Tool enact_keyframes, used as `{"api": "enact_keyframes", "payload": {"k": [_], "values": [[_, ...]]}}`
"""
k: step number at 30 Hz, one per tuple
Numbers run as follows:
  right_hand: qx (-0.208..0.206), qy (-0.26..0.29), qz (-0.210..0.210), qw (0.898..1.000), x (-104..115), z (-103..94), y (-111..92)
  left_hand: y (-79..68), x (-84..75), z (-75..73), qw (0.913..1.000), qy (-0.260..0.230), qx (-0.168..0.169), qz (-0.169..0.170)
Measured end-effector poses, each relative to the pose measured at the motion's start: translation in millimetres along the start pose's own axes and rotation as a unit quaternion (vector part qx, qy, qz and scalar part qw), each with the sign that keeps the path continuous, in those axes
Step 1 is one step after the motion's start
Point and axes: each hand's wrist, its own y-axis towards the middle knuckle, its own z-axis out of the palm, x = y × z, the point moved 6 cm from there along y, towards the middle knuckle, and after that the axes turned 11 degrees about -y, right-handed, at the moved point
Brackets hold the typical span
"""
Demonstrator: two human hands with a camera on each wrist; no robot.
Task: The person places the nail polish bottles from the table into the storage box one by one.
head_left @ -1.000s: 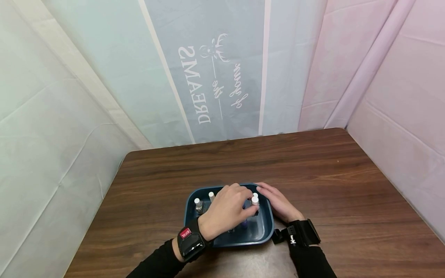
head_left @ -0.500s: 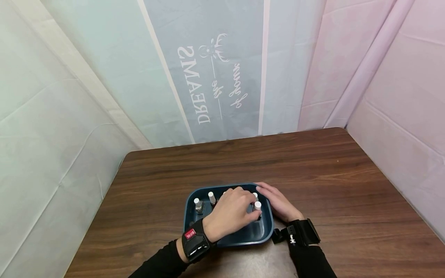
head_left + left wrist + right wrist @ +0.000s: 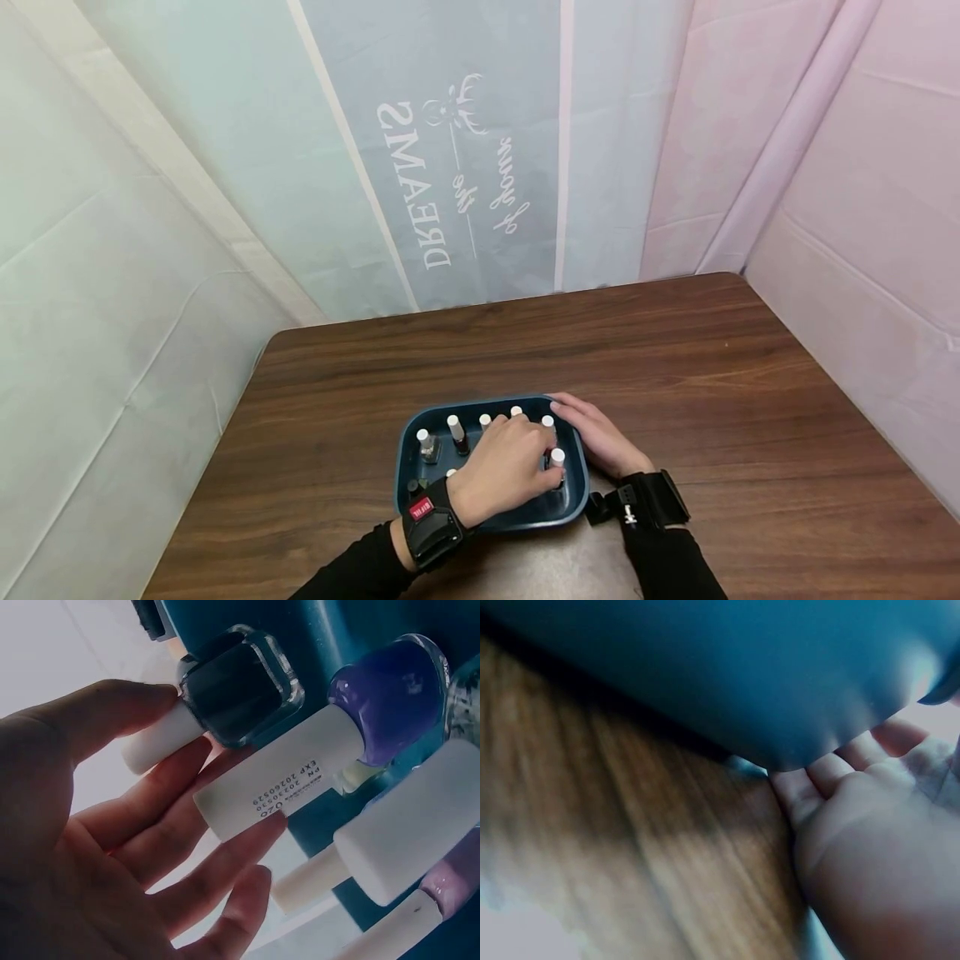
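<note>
In the head view, my left hand (image 3: 502,471) reaches over a dark blue tray (image 3: 543,522). Between thumb and fingers it pinches the white cap of a dark nail polish bottle (image 3: 238,694), as the left wrist view shows. A purple nail polish bottle (image 3: 397,697) lies alongside in that view, its printed white cap close to my other fingers. My right hand (image 3: 606,442) holds the tray's far right corner, thumb side over the rim. Its fingers (image 3: 829,774) bend against the outer wall in the right wrist view.
Several more white-capped polish bottles stand in the tray, among them a clear one (image 3: 429,448) and a dark one (image 3: 458,437) at the left. Two dark caps (image 3: 417,485) show by the left wrist strap. Brown wooden table (image 3: 337,400) surrounds the tray, with hanging cloth (image 3: 480,167) behind.
My left hand has shifted a little right and nearer, the white-capped bottle by its thumb moving nearer too. More caps along the tray's far side have come into sight. The right hand stays put.
</note>
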Motion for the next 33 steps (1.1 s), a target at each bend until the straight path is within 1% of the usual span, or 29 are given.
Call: {"api": "enact_keyframes", "payload": {"k": [4,9,14,20,24,30,33], "values": [[0.004,0.0,-0.008,1.0,0.7,0.5,0.3,0.1,0.1,2.0,0.9998,0.015,0.009,-0.009],[0.004,0.001,-0.008,1.0,0.8,1.1,0.4,0.5,-0.6,4.8,0.999,0.027,0.03,-0.019],[0.006,0.009,-0.007,1.0,1.1,1.1,-0.2,1.5,-1.6,6.8,0.9985,0.03,0.04,-0.021],[0.005,0.001,-0.006,1.0,1.2,0.2,-0.9,3.6,-2.6,11.4,0.9977,0.037,0.054,-0.021],[0.005,0.002,-0.005,1.0,0.3,0.3,-0.6,4.3,-2.2,14.9,0.9967,0.042,0.064,-0.027],[0.001,0.009,-0.011,1.0,-0.5,0.3,-0.5,6.3,-0.3,18.7,0.9947,0.032,0.09,-0.038],[0.0,0.007,-0.013,1.0,-1.1,0.1,-0.2,7.4,0.5,20.8,0.9942,0.028,0.096,-0.038]]}}
